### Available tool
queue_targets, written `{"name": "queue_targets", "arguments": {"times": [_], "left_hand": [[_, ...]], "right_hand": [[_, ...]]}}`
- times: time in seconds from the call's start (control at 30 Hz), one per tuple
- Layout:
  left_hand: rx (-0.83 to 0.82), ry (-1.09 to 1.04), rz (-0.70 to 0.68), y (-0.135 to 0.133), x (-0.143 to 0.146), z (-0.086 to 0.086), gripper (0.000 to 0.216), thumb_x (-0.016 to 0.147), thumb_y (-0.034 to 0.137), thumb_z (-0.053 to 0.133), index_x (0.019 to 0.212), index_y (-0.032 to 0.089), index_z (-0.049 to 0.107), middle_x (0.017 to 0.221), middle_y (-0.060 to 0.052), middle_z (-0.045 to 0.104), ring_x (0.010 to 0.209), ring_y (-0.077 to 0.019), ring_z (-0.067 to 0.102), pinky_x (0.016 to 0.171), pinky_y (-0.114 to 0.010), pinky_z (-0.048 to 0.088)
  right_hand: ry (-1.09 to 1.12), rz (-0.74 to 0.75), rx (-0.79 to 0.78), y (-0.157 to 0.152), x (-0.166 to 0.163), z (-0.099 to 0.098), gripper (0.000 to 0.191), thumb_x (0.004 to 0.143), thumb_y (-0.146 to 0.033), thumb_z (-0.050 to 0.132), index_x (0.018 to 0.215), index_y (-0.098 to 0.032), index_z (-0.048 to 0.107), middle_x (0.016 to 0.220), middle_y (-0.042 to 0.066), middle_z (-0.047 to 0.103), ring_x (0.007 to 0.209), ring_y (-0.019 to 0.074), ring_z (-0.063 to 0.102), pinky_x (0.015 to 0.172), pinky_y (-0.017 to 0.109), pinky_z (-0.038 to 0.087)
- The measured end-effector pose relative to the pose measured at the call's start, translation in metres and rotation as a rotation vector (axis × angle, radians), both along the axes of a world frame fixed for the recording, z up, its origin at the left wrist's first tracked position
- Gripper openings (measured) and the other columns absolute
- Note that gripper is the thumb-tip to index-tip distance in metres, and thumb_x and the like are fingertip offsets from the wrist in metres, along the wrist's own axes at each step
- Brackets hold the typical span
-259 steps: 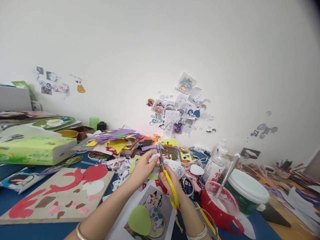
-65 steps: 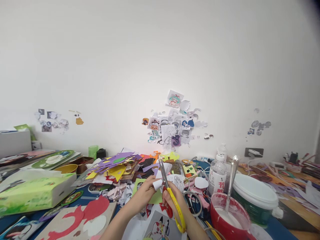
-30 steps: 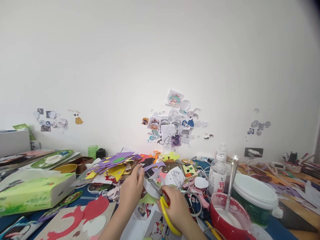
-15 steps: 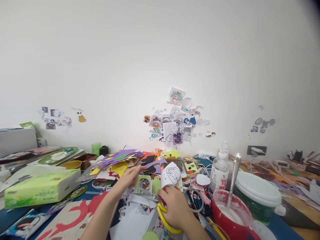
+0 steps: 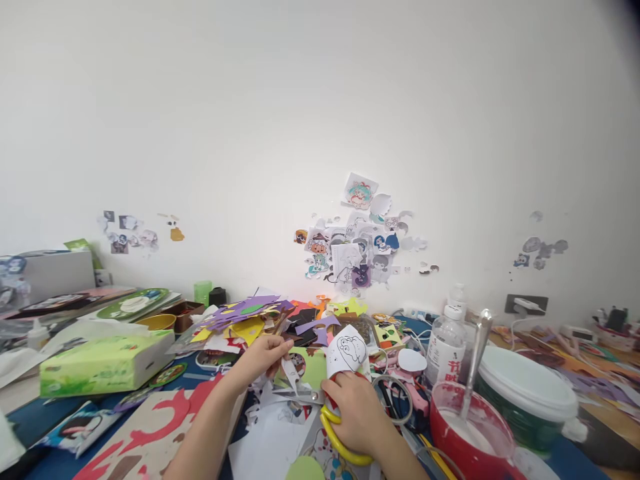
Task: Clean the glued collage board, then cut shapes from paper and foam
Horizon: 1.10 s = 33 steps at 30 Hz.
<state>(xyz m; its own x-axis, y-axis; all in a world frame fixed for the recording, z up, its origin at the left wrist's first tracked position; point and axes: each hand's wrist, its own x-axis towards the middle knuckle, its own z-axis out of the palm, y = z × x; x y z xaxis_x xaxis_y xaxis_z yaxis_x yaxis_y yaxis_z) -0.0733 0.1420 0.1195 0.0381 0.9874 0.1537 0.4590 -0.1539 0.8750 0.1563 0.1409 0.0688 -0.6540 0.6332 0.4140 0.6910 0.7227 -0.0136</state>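
My right hand (image 5: 356,417) grips the yellow-handled scissors (image 5: 336,432), whose blades (image 5: 295,383) are spread and point left over the paper scraps. Against this hand's fingers stands a white paper cut-out with a cartoon drawing (image 5: 348,353). My left hand (image 5: 261,355) reaches forward into the pile of coloured paper pieces (image 5: 240,320), its fingers curled and pinched on a small scrap I cannot make out. A printed sheet with a cartoon figure (image 5: 280,443) lies under both wrists.
A green tissue pack (image 5: 103,363) lies at the left, with a cardboard board bearing red shapes (image 5: 150,433) in front of it. At the right stand a red mug with a spoon (image 5: 465,440), a clear bottle (image 5: 444,347) and a white-lidded tub (image 5: 525,393). Stickers (image 5: 355,240) cover the wall.
The scissors came down from upright cutting to lie flat, blades pointing left. My left hand let go of the white cut-out and reached into the paper pile. The view shifted slightly left.
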Motion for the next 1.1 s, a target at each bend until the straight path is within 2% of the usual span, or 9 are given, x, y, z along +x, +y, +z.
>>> {"name": "queue_targets", "arguments": {"times": [0.1,0.2,0.27,0.37,0.43,0.53,0.67,0.9,1.1], "left_hand": [[0.073,-0.021,0.072,0.000,0.000,0.001,0.042,0.065,0.059,0.058,0.060,0.019,0.046,0.037,0.006,0.045,0.037,-0.0105,0.044,0.043,-0.020,0.030],[0.131,-0.016,0.122,0.000,0.000,0.003,0.037,0.065,0.052,0.059,0.073,0.017,0.054,0.039,0.008,0.043,0.040,-0.0107,0.044,0.045,-0.021,0.031],[0.146,-0.005,0.167,-0.001,0.000,0.004,0.045,0.067,0.050,0.057,0.095,0.014,0.058,0.038,0.010,0.042,0.039,-0.0107,0.041,0.045,-0.021,0.029],[0.069,-0.019,0.182,0.000,0.000,0.002,0.066,0.066,0.048,0.057,0.117,0.007,0.049,0.036,0.009,0.044,0.038,-0.0110,0.037,0.043,-0.022,0.025],[-0.003,-0.040,0.178,0.000,0.000,0.000,0.069,0.063,0.048,0.059,0.115,0.004,0.051,0.035,0.008,0.047,0.036,-0.0101,0.034,0.041,-0.022,0.022],[-0.093,-0.095,0.146,0.001,0.001,-0.004,0.054,0.057,0.051,0.062,0.091,0.008,0.062,0.033,0.006,0.045,0.034,-0.0075,0.029,0.040,-0.021,0.018],[-0.125,-0.142,0.128,0.002,0.003,-0.008,0.041,0.050,0.052,0.067,0.064,0.016,0.056,0.031,0.008,0.040,0.034,-0.0052,0.025,0.039,-0.020,0.015],[0.000,-0.276,0.116,0.006,0.007,-0.009,0.051,0.054,0.068,0.057,0.065,0.022,0.038,0.028,0.012,0.033,0.028,-0.0045,0.021,0.034,-0.018,0.012],[0.234,-0.415,0.085,0.003,0.013,0.004,0.048,0.063,0.065,0.053,0.073,0.023,0.032,0.043,0.007,0.054,0.027,-0.0044,0.028,0.033,-0.017,0.016]], "right_hand": [[0.076,-0.011,-0.015,0.000,0.002,0.001,0.031,0.073,-0.028,0.056,0.104,-0.025,0.058,0.092,0.005,0.061,0.086,0.0228,0.053,0.068,0.030,0.036],[0.157,-0.046,-0.056,0.002,0.004,0.005,0.044,0.074,-0.029,0.057,0.118,-0.026,0.054,0.097,0.006,0.060,0.091,0.0241,0.053,0.075,0.032,0.038],[0.185,-0.087,-0.096,0.003,0.004,0.008,0.057,0.073,-0.029,0.059,0.128,-0.024,0.047,0.099,0.007,0.061,0.092,0.0251,0.052,0.078,0.033,0.040],[0.187,-0.153,-0.129,0.004,0.003,0.012,0.064,0.071,-0.025,0.061,0.133,-0.022,0.043,0.103,0.009,0.060,0.096,0.0267,0.051,0.081,0.036,0.041],[0.183,-0.174,-0.130,0.004,0.002,0.014,0.063,0.071,-0.024,0.061,0.131,-0.021,0.045,0.105,0.010,0.060,0.098,0.0277,0.051,0.083,0.037,0.041],[0.198,-0.195,-0.134,0.005,0.002,0.013,0.063,0.069,-0.024,0.062,0.131,-0.019,0.046,0.104,0.010,0.060,0.099,0.0287,0.051,0.083,0.038,0.041],[0.285,-0.227,-0.148,0.009,0.005,0.011,0.064,0.070,-0.023,0.061,0.131,-0.014,0.045,0.105,0.011,0.060,0.100,0.0278,0.051,0.084,0.036,0.041],[0.436,-0.193,-0.234,0.008,0.009,0.010,0.060,0.071,-0.030,0.059,0.128,-0.015,0.047,0.116,0.012,0.056,0.107,0.0277,0.049,0.088,0.035,0.038],[0.446,-0.113,-0.364,0.010,0.009,0.003,0.057,0.074,-0.033,0.056,0.127,-0.014,0.046,0.110,0.014,0.060,0.096,0.0260,0.056,0.082,0.033,0.041]]}}
